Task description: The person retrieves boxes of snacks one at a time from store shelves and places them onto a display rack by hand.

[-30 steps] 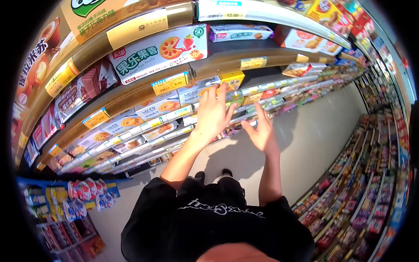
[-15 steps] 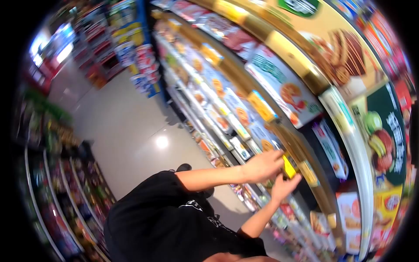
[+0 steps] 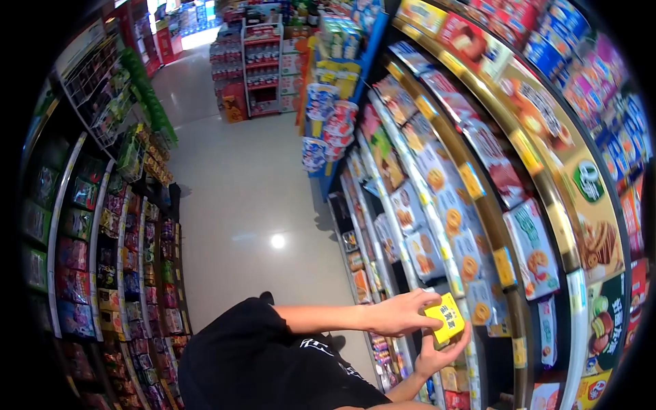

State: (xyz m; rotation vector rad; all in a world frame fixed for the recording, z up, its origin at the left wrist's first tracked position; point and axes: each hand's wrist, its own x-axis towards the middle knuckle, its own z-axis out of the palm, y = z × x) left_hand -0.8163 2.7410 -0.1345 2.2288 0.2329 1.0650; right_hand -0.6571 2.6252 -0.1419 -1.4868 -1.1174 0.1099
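A small yellow box with dark printed characters is held up in front of the snack shelves. My left hand grips its left side, the fingers bent over the upper edge and the thumb on the printed face. From below, my right hand closes around the bottom and right side of the same box. Just behind my hands, biscuit packs line the shelf, near a white price strip.
Tall shelves of packaged biscuits curve along the right. Bagged snacks hang on a rack at the left. Between them runs a shiny tiled floor. Ahead stand a blue display with hanging packs and a red-and-white shelf unit.
The view has swung and steadied, showing more of the aisle. Both hands have moved down in view with the yellow box, whose printed face is turned towards me.
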